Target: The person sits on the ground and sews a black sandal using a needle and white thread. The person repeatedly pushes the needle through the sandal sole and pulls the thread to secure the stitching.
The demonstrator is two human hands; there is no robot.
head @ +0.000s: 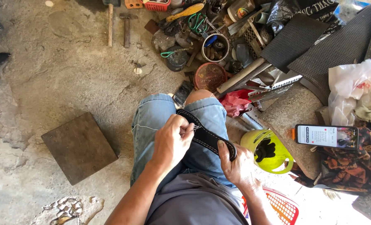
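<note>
The right hand [235,163] was clamped on the near end of a black sandal sole [206,134] lying across the knee to keep it steady, while the left hand [171,139], fingers pinched together on a small metal tool [195,127], worked at its edge above the cracked concrete floor [68,79] crowded with tools.

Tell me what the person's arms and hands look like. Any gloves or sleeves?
Both hands, the left hand and the right hand, are bare: no gloves, rings or watch show. The forearms are bare too, with no sleeves in view. Below them are rolled blue jeans and a grey shirt.
</note>
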